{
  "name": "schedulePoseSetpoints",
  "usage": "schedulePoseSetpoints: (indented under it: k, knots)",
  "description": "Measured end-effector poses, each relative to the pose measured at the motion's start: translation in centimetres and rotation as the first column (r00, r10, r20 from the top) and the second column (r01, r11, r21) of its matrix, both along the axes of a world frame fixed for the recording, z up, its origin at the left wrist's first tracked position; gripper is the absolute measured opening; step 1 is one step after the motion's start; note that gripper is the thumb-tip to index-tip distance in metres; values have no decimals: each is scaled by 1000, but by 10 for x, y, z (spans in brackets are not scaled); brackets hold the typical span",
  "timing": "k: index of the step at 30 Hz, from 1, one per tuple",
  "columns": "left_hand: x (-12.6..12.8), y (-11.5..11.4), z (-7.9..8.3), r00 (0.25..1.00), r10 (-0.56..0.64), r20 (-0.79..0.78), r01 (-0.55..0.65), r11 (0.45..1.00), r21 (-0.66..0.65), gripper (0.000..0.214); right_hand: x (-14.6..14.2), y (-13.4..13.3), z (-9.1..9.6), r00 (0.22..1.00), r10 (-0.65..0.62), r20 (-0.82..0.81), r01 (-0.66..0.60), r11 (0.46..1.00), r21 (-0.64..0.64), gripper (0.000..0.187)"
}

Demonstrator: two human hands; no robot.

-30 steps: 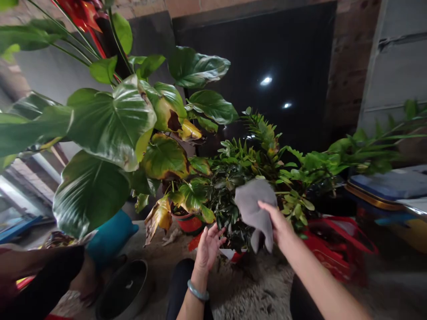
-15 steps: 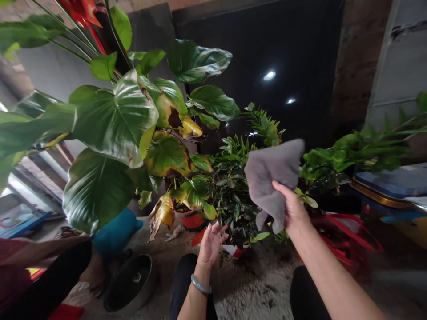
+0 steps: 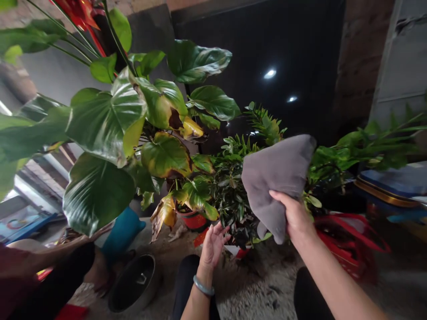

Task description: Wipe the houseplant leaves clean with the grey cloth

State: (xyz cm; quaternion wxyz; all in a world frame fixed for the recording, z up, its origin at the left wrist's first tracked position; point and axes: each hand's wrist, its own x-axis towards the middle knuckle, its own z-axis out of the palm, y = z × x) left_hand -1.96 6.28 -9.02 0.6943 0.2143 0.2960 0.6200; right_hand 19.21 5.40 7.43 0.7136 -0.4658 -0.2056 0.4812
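Note:
My right hand (image 3: 296, 218) grips a grey cloth (image 3: 273, 171), thumb on its near side; the cloth spreads upward and its lower corner dangles. Behind it stands a bushy dark-leaved plant (image 3: 231, 186), partly covered by the cloth. My left hand (image 3: 213, 244) is raised low in front of that plant, palm turned up and fingers apart, holding nothing. A pale green bangle (image 3: 203, 286) circles the left wrist. Left of my hands rises a big plant with broad glossy leaves (image 3: 106, 118), several of them yellowed and browned at the edges.
A dark basin (image 3: 133, 284) rests on the floor at the lower left, beside a blue-green watering can or jug (image 3: 123, 233). Another person's arm and leg (image 3: 56, 266) reach in from the left. A red plastic bag (image 3: 350, 240) and a blue-lidded box (image 3: 390, 184) stand at right.
The grey cloth in my right hand has swung slightly right and spread wider. My left hand has barely moved. At left, the broad leaf has shifted a little and the other person's arm has moved.

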Motion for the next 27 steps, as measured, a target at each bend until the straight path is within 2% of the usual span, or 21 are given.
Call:
schedulePoseSetpoints:
  k: [1,3,6,8,10,12,15,17,19,21,24,25,27]
  knots:
    - [1,0,0,1000,6,1,-6,1000,-1,34,-3,8,0,999,25,-34,-25,1000,-3,37]
    - [1,2,1,1000,19,9,-19,1000,-4,34,-12,7,-17,979,158,-126,-169,982,-83,29]
    - [-2,2,1,999,22,25,-22,1000,-14,33,-26,-28,-61,930,312,-193,-357,888,-289,24]
    - [-5,1,-1,1000,10,21,-9,1000,-29,34,-31,-57,-77,905,399,-145,-424,847,-321,30]
    - [-8,-3,-3,1000,28,-4,-28,998,-48,31,-35,-74,-70,883,469,14,-447,849,-284,34]
    - [-9,-6,-4,996,86,-33,-87,995,-49,21,-42,-69,-43,831,514,212,-478,855,-199,34]
    - [-4,-6,-1,989,146,-25,-147,989,-31,20,-60,-30,-1,767,514,384,-558,830,2,32]
    - [2,-3,4,989,143,24,-142,989,-31,24,-72,-2,8,779,490,390,-562,822,88,33]
    - [5,0,9,989,127,69,-124,991,-44,28,-80,11,-5,789,493,367,-543,839,40,30]
    - [4,1,12,994,69,90,-62,995,-76,35,-78,3,-33,761,542,356,-544,832,-105,24]
    - [-2,0,14,994,-49,97,58,993,-101,50,-60,-33,-68,685,658,314,-569,752,-332,19]
    - [-4,0,14,993,-72,94,81,992,-96,53,-52,-46,-71,664,683,303,-580,727,-368,19]
    - [-4,-1,13,994,-57,95,64,995,-73,51,-39,-60,-58,636,696,333,-605,718,-345,21]
